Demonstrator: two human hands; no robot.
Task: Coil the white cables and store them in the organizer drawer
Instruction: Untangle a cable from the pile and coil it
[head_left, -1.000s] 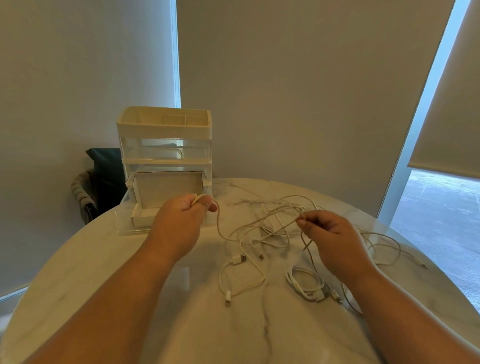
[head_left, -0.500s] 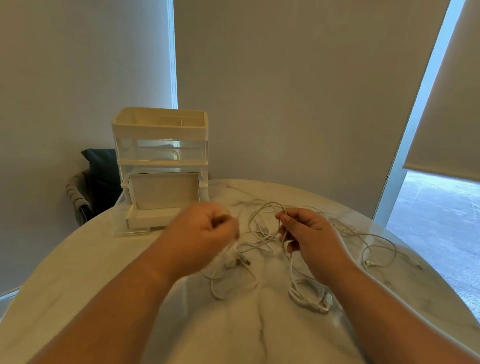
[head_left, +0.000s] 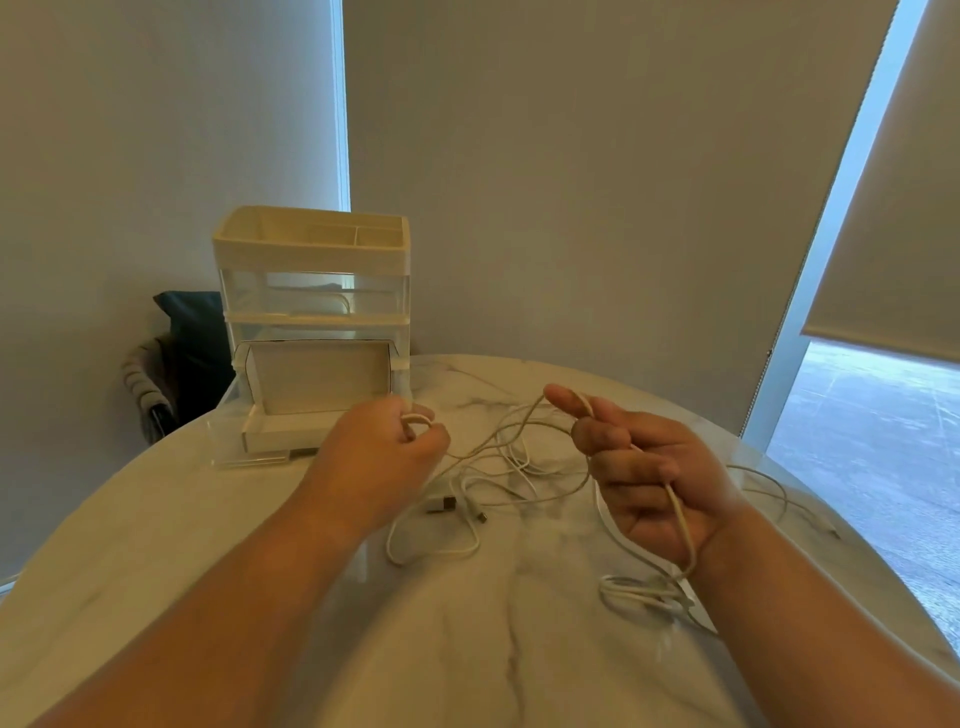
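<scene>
— White cables (head_left: 519, 457), where are ours?
— Tangled on the table (head_left: 156, 519), near the pulled-out organizer drawer (head_left: 280, 436).
— Our hands?
— Left hand (head_left: 379, 467) curls round a loop; right hand (head_left: 649, 483) pinches one strand.

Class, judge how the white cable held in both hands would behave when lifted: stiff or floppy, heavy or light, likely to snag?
Probably floppy: the white cable droops between the left hand and right hand. Likely light, since a finger pinch holds it. It may snag, as it runs into the tangle of cables on the marble table.
</scene>
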